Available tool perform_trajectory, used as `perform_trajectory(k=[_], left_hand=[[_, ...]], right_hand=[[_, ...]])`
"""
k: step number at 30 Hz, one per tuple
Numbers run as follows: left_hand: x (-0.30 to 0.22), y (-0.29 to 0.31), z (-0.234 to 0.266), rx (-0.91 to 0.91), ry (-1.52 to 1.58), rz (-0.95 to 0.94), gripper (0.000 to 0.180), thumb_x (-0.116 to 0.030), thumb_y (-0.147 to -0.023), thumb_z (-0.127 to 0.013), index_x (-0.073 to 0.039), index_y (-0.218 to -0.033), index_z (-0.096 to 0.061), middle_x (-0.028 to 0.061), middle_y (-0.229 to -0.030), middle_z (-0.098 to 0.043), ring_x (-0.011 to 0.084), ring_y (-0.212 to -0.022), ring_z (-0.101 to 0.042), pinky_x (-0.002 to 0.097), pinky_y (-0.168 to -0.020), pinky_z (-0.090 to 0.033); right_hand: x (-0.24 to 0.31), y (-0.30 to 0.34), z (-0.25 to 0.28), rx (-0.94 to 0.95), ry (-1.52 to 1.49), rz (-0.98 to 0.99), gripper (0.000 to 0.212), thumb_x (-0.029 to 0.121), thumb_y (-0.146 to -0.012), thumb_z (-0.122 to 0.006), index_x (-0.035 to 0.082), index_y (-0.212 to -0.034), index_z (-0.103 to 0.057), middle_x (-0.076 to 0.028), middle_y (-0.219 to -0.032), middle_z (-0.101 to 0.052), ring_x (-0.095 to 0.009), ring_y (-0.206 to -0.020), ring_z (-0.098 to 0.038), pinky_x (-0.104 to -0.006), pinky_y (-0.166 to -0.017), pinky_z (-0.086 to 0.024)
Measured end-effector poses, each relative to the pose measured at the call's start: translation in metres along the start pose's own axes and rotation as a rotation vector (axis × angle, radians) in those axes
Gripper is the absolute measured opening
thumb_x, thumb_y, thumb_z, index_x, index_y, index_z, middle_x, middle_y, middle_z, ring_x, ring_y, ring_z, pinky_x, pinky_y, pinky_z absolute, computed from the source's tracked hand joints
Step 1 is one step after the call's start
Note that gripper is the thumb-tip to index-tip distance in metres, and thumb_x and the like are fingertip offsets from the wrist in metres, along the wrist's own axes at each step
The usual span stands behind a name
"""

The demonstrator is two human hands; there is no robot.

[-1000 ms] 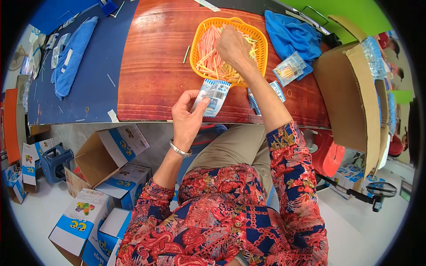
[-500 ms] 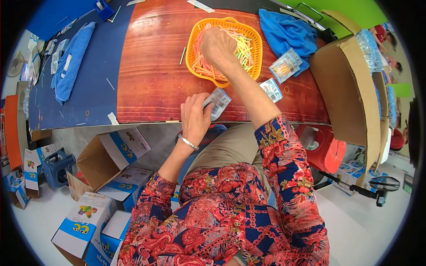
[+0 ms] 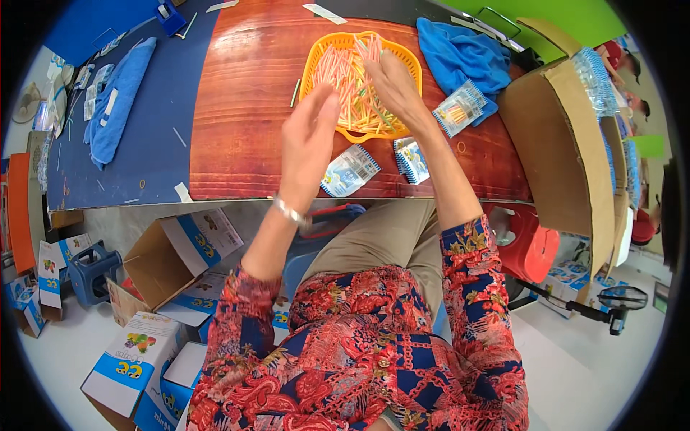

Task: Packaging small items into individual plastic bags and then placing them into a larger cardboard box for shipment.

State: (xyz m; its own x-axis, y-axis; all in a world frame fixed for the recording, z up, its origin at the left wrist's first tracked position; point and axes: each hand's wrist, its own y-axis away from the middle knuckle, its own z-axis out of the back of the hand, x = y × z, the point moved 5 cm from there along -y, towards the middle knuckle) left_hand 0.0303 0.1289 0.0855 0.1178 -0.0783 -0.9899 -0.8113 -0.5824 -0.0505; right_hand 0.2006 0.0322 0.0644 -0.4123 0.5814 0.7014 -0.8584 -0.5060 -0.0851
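Note:
An orange plastic basket [image 3: 307,77] full of thin pink and yellow-green sticks [image 3: 352,82] stands on the wood-patterned tabletop. My right hand [image 3: 394,87] is over the basket's right part, closed on a small bunch of pink sticks [image 3: 368,49]. At the basket's near left side, my left hand [image 3: 309,140] is raised with thumb and fingers apart, and nothing shows in it. Below the basket lies a clear plastic packet [image 3: 350,171] with a blue-and-white print. Beside my right forearm is a small stack of similar packets [image 3: 412,161].
A packet holding sticks [image 3: 458,109] lies to the right, by a crumpled blue cloth [image 3: 463,54]. An open cardboard box [image 3: 553,144] stands at the table's right edge. Another blue cloth [image 3: 121,104] lies at left. Printed cartons [image 3: 133,359] stand on the floor.
My left hand has let go of the packet and risen toward the basket. My right hand has moved right and now shows pink sticks in its fingers. The packets beside my right forearm sit nearer the table edge.

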Motion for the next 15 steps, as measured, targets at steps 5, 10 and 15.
perform_trajectory(k=[5,10,15], left_hand=[[0.018,-0.051,-0.04,0.138,0.244,0.174,0.034,-0.028,-0.101,-0.057,0.005,-0.105,-0.062,0.0072,-0.102,-0.064,0.0125,-0.093,-0.059,0.0289,-0.083,-0.049],[0.059,-0.073,-0.054,-0.002,0.482,0.35,0.025,-0.02,-0.102,-0.053,0.003,-0.107,-0.061,0.0117,-0.109,-0.065,0.0169,-0.093,-0.062,0.0315,-0.083,-0.052],[0.067,-0.087,-0.054,0.046,0.56,0.396,0.022,-0.015,-0.103,-0.047,0.003,-0.109,-0.059,0.0149,-0.107,-0.067,0.0215,-0.089,-0.064,0.0335,-0.081,-0.054]], right_hand=[[0.029,0.027,-0.003,0.05,0.105,0.171,0.031,0.026,-0.094,-0.051,-0.005,-0.096,-0.054,-0.028,-0.096,-0.064,-0.044,-0.092,-0.063,-0.0511,-0.076,-0.049],[0.036,0.033,-0.008,0.066,0.221,0.293,0.023,0.017,-0.091,-0.056,-0.004,-0.099,-0.058,-0.026,-0.101,-0.066,-0.044,-0.091,-0.065,-0.0506,-0.076,-0.051],[0.02,0.038,-0.007,-0.168,-0.164,0.508,0.025,0.009,-0.087,-0.063,0.002,-0.111,-0.064,-0.016,-0.105,-0.067,-0.033,-0.09,-0.067,-0.0402,-0.072,-0.052]])
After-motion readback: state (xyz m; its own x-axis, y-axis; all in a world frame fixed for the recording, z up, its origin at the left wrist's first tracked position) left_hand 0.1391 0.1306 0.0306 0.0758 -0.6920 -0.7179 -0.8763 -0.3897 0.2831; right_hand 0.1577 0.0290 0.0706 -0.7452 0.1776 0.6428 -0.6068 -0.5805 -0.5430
